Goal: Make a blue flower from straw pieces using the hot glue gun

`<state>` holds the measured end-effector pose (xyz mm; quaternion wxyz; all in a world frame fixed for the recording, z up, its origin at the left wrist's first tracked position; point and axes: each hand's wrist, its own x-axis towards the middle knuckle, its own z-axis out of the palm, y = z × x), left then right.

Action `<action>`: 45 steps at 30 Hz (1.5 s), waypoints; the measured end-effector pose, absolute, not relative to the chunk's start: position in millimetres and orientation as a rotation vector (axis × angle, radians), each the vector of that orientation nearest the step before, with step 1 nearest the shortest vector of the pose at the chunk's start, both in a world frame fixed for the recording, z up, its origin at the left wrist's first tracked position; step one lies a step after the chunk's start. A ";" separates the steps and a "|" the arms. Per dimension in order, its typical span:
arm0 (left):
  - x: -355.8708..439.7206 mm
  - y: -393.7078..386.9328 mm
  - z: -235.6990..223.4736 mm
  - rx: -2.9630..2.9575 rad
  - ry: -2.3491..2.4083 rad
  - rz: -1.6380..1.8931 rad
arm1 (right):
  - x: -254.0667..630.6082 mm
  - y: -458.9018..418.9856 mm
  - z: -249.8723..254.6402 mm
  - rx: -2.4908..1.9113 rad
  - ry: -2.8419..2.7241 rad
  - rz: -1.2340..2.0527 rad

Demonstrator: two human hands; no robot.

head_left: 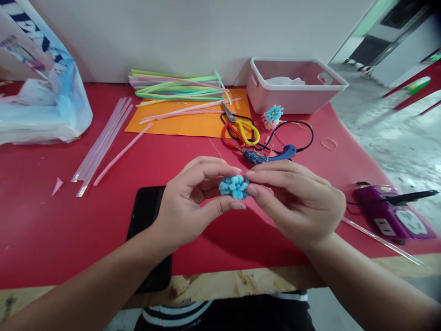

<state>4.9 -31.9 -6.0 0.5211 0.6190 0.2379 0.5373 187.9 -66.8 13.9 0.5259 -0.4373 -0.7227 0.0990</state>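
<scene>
A small blue fuzzy pipe-cleaner flower [234, 186] is held up between my two hands over the red table. My left hand [193, 197] closes on its left side, with thumb below and fingers above. My right hand [296, 197] pinches its right edge between thumb and fingertips. Just beyond the hands lies a blue glue gun [267, 156] with a black cord. Scissors [241, 128] with red and yellow handles rest behind it. A finished-looking blue and pink flower piece [274, 115] stands close to the basket.
Pipe cleaners [179, 87] in several colours lie on an orange sheet [213, 128]. A pink basket [292, 87] stands at the back. Clear glue sticks [103, 142] and a plastic bag [41, 105] are left, a black phone [151, 248] near my left wrist, a purple power strip [392, 211] right.
</scene>
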 end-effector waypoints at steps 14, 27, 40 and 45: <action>4.5 -32.2 -3.9 1.487 0.531 1.256 | 187.1 -67.8 12.6 -0.976 -1.750 0.342; 0.5 -31.3 -7.2 1.205 0.482 1.053 | 183.4 -60.4 -0.6 -0.817 -1.393 0.902; 1.3 -32.6 -1.2 0.977 0.457 0.956 | 191.3 -64.4 12.7 -0.811 -1.825 0.298; 1.9 -33.6 -0.7 1.052 0.476 0.909 | 191.2 -64.3 8.5 -0.829 -1.711 0.324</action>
